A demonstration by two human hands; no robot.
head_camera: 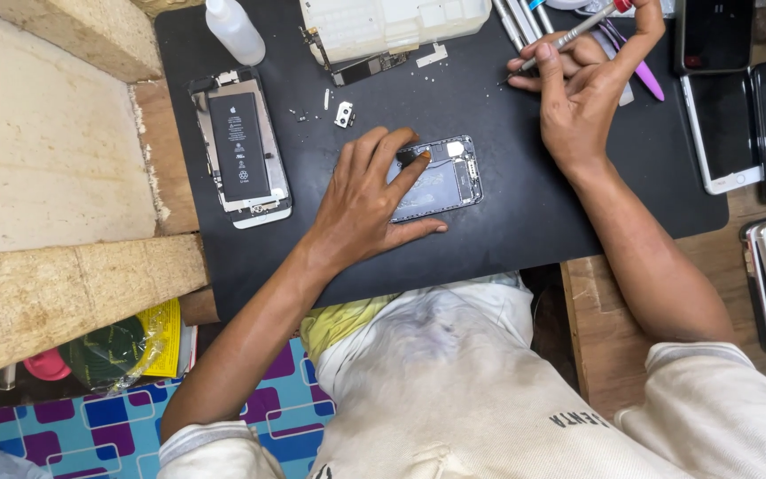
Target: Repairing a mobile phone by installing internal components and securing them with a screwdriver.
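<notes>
Head view: the left hand (pixel 367 202) lies spread on an opened phone shell (pixel 441 177) in the middle of a black mat (pixel 507 222), fingers parted and pressing on the shell's left part, thumb stretched along its lower edge. The shell lies flat, its inner side up. The right hand (pixel 582 89) is raised above the mat's upper right part, fingers closed around a thin screwdriver (pixel 569 37) with a red end, its tip pointing left and down. A purple pry tool (pixel 644 78) lies just behind that hand. To the left on the mat lies a second opened phone (pixel 241 146) showing a black battery, and between the two phones sits a small metal part (pixel 344 113) with loose bits near it. A clear bottle (pixel 234 29) stands at the mat's top left, a white plastic tray (pixel 392 22) beside it. Several phones (pixel 729 124) lie on the wooden worktop (pixel 605 328) to the right. Rough wooden blocks (pixel 55 293) border the mat on the left.
</notes>
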